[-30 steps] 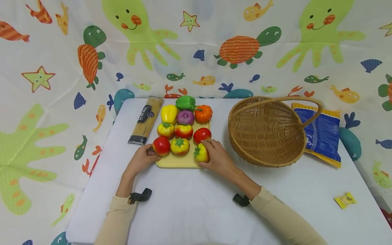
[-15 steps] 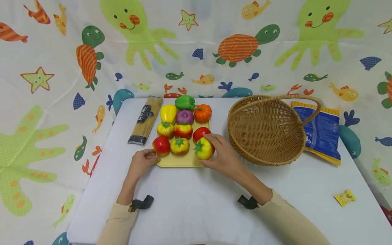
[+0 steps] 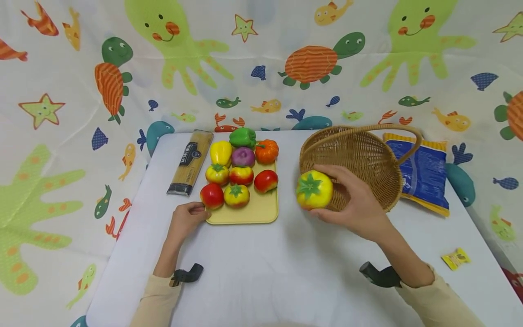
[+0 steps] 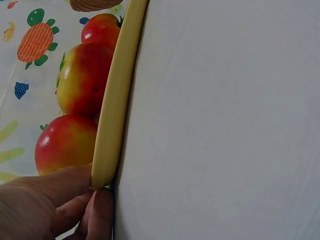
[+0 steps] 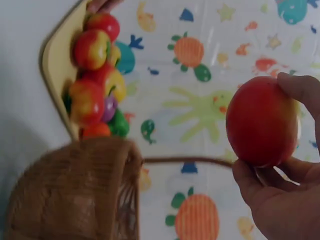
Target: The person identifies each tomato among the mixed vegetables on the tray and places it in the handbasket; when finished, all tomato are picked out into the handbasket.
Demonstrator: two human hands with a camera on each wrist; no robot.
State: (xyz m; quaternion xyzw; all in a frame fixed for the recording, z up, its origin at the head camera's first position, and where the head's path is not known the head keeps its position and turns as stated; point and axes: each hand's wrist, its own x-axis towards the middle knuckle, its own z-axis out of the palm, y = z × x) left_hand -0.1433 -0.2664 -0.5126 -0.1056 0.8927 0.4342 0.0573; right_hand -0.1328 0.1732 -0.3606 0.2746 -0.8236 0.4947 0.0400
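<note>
My right hand [image 3: 359, 204] holds a yellow-and-red toy tomato [image 3: 314, 190] with a green star-shaped top, raised in front of the basket's left side. In the right wrist view thumb and fingers wrap the red underside of this tomato [image 5: 262, 122]. At the tray's front left corner, my left hand [image 3: 188, 220] pinches the edge of the yellow tray [image 3: 261, 213]. The left wrist view has the thumb over the tray rim [image 4: 117, 100] and fingers below it. Several tomatoes lie on the tray, among them a red one [image 3: 212, 195] beside the left hand.
Behind them on the tray sit a yellow pepper [image 3: 221, 152], a green pepper [image 3: 243, 137], a purple onion [image 3: 243, 157] and an orange pumpkin [image 3: 267, 151]. A spaghetti pack [image 3: 190, 162] lies left, a wicker basket [image 3: 367, 159] right, then a blue bag [image 3: 422, 172] and a yellow sachet [image 3: 456, 259].
My right hand has lifted the yellow-and-red tomato off the tray and carried it right, to the basket's front. The left hand has stayed at the tray corner.
</note>
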